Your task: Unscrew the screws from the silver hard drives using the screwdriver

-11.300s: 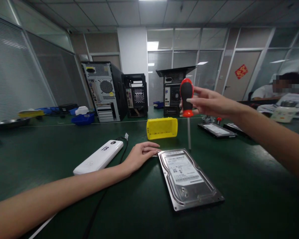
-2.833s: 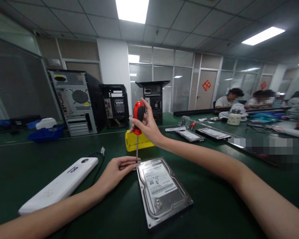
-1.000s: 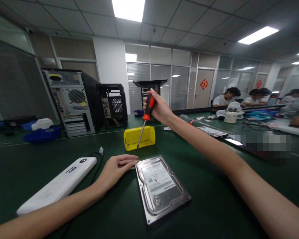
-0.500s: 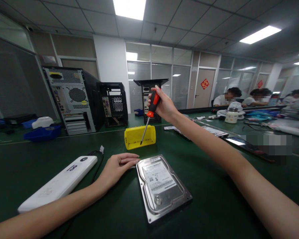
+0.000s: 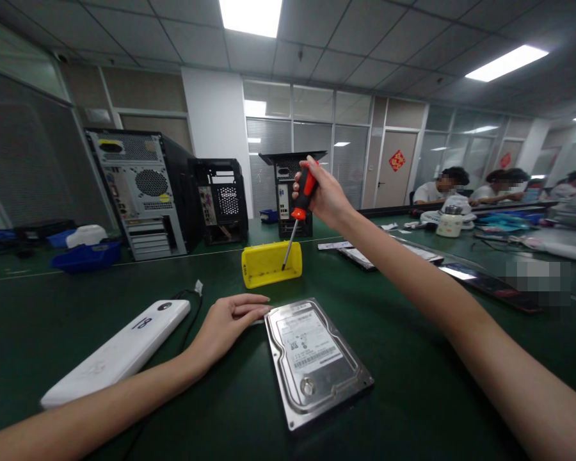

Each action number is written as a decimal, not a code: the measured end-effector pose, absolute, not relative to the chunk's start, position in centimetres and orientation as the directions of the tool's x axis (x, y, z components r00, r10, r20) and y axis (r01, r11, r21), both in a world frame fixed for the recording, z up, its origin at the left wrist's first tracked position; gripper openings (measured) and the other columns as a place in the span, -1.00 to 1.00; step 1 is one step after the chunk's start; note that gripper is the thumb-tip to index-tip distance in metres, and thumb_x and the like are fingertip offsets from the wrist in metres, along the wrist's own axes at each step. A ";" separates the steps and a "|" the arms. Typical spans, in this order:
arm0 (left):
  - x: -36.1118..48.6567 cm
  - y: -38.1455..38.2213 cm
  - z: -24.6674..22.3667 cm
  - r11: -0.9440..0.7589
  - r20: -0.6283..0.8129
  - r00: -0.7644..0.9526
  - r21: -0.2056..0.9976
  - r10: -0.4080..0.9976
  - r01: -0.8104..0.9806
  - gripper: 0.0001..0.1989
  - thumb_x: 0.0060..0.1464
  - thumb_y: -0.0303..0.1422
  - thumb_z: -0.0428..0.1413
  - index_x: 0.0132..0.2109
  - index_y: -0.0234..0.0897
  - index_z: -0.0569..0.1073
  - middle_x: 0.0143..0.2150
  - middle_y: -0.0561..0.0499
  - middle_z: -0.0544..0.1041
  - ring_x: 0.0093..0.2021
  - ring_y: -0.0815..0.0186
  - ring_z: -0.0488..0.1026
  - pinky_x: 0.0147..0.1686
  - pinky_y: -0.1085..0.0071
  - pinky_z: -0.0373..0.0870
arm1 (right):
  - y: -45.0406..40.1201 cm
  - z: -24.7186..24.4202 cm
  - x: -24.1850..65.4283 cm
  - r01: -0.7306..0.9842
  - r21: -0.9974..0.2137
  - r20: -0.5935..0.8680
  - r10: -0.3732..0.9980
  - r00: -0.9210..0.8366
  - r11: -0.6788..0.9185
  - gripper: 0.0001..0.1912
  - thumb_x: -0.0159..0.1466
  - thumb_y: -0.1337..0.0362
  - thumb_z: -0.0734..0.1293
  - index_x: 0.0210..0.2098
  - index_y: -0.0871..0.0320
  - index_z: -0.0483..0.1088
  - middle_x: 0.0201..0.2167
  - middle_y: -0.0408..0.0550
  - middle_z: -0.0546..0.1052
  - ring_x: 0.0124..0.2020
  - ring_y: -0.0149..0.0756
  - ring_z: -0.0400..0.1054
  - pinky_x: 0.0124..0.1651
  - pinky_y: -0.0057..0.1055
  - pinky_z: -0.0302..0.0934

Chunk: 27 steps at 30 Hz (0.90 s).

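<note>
Screwdriver (image 5: 298, 213) is off the drive. A few seconds ago it stood upright, tip down at the left hand's fingertips; now the right hand (image 5: 324, 195) has its fingers wrapped round the grip, shaft slanting down-left. Versus half a second ago, tip has slid right across the yellow bin (image 5: 264, 259), below and left of that hand. From here can't tell if it's inside the bin or just in front.

Left hand (image 5: 233, 323) hasn't budged: fingers close together, tips by the far-left corner of the hard drive (image 5: 317, 362), which lies label-up just right of it, also unmoved. Some pale sliver under the fingertips; can't tell if it's pinched.

Surface (image 5: 403, 410) is dark green. Left of the left hand: white power bank (image 5: 120, 349) marked 18, with black cable (image 5: 189, 323). Beyond the hands, three computer cases: big (image 5: 177, 186), open-framed (image 5: 218, 202), flat-topped (image 5: 283, 192). Right of the right hand, farther off: white jar (image 5: 450, 223), people in white (image 5: 432, 192), door (image 5: 398, 182) with red paper. Ceiling lights on.
</note>
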<state>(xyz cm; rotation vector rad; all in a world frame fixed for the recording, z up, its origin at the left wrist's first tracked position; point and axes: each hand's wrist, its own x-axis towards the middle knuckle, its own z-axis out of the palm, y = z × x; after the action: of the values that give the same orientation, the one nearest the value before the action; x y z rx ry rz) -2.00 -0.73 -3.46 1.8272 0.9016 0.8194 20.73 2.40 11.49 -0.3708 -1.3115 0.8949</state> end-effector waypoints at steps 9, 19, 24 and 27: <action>-1.9 -0.6 -3.6 -0.316 0.157 0.506 0.917 0.848 0.245 -0.59 0.00 -0.20 0.18 -0.03 -0.32 0.47 -0.15 -0.08 0.59 -0.06 0.14 0.50 -0.05 0.34 0.42 | 2.3 11.5 20.8 -0.345 -0.679 0.690 0.724 0.001 0.648 -0.78 0.20 0.11 0.29 -0.28 0.11 0.24 -0.43 -0.18 0.31 -0.46 -0.46 0.22 -0.36 -0.44 0.19; -1.8 -0.8 -3.4 -0.299 0.149 0.497 0.924 0.855 0.237 -0.58 0.00 -0.21 0.17 -0.02 -0.33 0.45 -0.17 -0.09 0.59 -0.07 0.14 0.51 -0.05 0.32 0.41 | 2.1 11.5 20.3 -0.388 -0.665 0.699 0.715 -0.021 0.638 -0.80 0.23 0.12 0.26 -0.27 0.10 0.22 -0.42 -0.19 0.32 -0.43 -0.46 0.25 -0.33 -0.45 0.21; -1.9 -0.8 -3.5 -0.305 0.152 0.495 0.920 0.855 0.245 -0.58 0.00 -0.21 0.17 -0.01 -0.33 0.46 -0.17 -0.09 0.60 -0.07 0.13 0.51 -0.06 0.32 0.42 | 2.0 11.6 20.6 -0.381 -0.660 0.702 0.712 -0.009 0.647 -0.78 0.20 0.13 0.29 -0.27 0.11 0.23 -0.43 -0.19 0.30 -0.44 -0.45 0.24 -0.33 -0.42 0.21; -2.0 -0.8 -3.4 -0.311 0.155 0.497 0.918 0.854 0.246 -0.60 0.00 -0.22 0.17 -0.02 -0.30 0.46 -0.17 -0.07 0.60 -0.07 0.15 0.51 -0.06 0.33 0.42 | 2.0 11.6 20.7 -0.380 -0.665 0.696 0.718 -0.004 0.643 -0.79 0.21 0.13 0.28 -0.27 0.11 0.23 -0.43 -0.19 0.30 -0.44 -0.45 0.24 -0.34 -0.42 0.20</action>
<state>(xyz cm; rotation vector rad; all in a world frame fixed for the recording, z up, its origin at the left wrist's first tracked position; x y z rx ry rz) -1.96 -0.77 -3.42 1.8194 0.9210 0.8269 20.71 1.99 11.64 -0.3218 -1.3113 0.8877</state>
